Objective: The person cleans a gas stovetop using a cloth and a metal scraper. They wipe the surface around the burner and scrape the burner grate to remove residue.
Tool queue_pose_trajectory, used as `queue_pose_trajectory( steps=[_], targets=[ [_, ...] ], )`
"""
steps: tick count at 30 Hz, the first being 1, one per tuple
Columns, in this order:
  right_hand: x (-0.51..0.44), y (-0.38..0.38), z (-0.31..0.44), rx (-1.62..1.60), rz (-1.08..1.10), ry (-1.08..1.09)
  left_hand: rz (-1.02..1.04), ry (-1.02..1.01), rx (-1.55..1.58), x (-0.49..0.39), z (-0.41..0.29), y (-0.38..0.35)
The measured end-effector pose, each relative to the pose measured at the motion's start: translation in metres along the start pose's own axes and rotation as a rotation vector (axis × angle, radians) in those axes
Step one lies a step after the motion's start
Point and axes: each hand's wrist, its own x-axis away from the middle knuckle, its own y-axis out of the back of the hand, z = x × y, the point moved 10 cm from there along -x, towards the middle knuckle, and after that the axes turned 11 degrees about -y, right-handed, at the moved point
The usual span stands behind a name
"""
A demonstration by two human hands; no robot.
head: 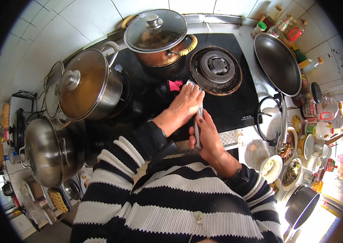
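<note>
Both hands are over the black glass gas cooktop [171,106]. My right hand [206,132] is closed around the grey handle [197,133] of a tool, probably a scraper or knife; its far end is largely hidden. My left hand [186,98] lies flat with its fingers over that end, where a whitish strip shows at the fingertips. A pink and black cloth [174,85] lies just beyond the left hand. The uncovered round burner [218,65] is to the upper right of the fingers, its drip ring stained brown.
A lidded brown pot [159,56] with wrapped handles stands at the back, a lidded steel pot [112,91] at the left burner. Farther left is a large steel pot [42,148]. Right of the cooktop are a frying pan [277,63], a black pan support [259,121], bottles and dishes of food.
</note>
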Motion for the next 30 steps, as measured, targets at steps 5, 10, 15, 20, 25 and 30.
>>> queue_pose_trajectory(
  steps=[5, 10, 15, 20, 25, 30],
  targets=[
    [-0.012, -0.039, 0.01, -0.047, 0.055, 0.055, 0.068, -0.047, 0.121, 0.011, 0.035, 0.0],
    [-0.002, -0.002, 0.01, -0.05, 0.003, 0.032, 0.405, 0.088, 0.607, -0.007, 0.035, 0.016],
    [0.005, 0.01, 0.003, -0.021, 0.029, 0.014, -0.391, 0.747, 1.214, -0.024, 0.123, 0.01],
    [0.004, 0.013, 0.001, -0.015, 0.042, -0.007, -0.486, 0.823, 1.074, -0.013, 0.143, 0.001],
    [-0.002, 0.004, -0.007, -0.044, 0.058, -0.037, -0.667, 0.863, 1.042, 0.03, 0.161, 0.004],
    [-0.007, -0.016, -0.003, -0.083, 0.09, -0.059, -0.705, 1.013, 1.065, 0.072, 0.163, 0.022]
  ],
)
